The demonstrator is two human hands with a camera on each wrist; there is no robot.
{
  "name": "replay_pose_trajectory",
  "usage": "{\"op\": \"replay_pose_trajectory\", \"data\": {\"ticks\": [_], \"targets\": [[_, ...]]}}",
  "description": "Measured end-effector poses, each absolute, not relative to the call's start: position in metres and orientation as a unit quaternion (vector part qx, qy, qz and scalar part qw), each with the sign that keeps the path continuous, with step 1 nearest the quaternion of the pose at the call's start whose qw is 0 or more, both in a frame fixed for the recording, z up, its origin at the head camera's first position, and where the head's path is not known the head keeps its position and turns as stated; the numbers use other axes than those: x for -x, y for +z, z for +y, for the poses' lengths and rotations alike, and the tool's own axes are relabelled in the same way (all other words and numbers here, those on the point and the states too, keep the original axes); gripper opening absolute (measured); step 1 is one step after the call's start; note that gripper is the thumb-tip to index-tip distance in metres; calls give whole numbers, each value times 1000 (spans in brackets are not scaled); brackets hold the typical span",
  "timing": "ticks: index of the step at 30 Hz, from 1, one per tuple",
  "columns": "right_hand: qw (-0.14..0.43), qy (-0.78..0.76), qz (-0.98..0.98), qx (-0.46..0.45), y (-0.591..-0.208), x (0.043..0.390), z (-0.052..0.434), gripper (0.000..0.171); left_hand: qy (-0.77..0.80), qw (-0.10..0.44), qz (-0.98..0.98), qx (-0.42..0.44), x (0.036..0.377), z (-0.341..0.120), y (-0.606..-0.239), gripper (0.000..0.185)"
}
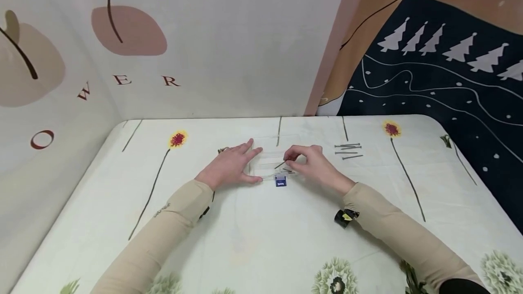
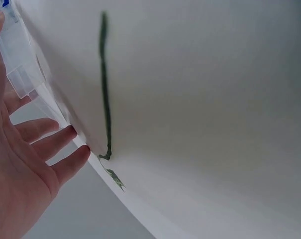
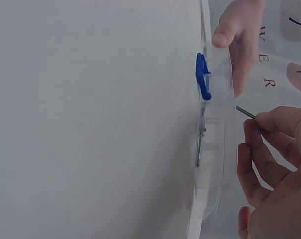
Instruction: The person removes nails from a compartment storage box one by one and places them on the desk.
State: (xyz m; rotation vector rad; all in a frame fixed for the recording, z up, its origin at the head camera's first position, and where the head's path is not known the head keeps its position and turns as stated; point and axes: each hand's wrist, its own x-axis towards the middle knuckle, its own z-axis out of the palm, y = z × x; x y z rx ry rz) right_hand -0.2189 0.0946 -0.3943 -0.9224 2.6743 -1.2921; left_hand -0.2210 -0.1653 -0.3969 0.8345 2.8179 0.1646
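Note:
A clear plastic box [image 1: 267,144] with a blue latch [image 1: 280,180] on its near side lies on the table. My left hand [image 1: 230,164] rests at the box's left end, fingers spread and straight, thumb at the near corner. Between thumb and fingertips, my right hand [image 1: 308,162] pinches a thin dark nail [image 1: 279,165], tilted down over the box. Inside, several nails [image 3: 199,144] lie near the latch in the right wrist view. The left wrist view shows the left fingers [image 2: 53,147] beside the box's clear wall.
Several loose nails [image 1: 348,147] lie in a group to the right of the box. A pale cloth [image 1: 245,239] printed with flowers covers the table. Hanging fabric [image 1: 229,58] stands behind the table's far edge, with a dark printed cloth [image 1: 441,80] at the right.

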Motion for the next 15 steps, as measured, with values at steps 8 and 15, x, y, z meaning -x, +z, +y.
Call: {"op": "replay_pose_trajectory", "data": {"ticks": [8, 15], "targets": [[-14, -387, 867, 314, -395, 220, 108, 8, 59, 107, 951, -284, 221, -166, -396, 88], [-33, -376, 871, 315, -394, 219, 118, 9, 60, 106, 949, -292, 221, -168, -396, 88]]}}
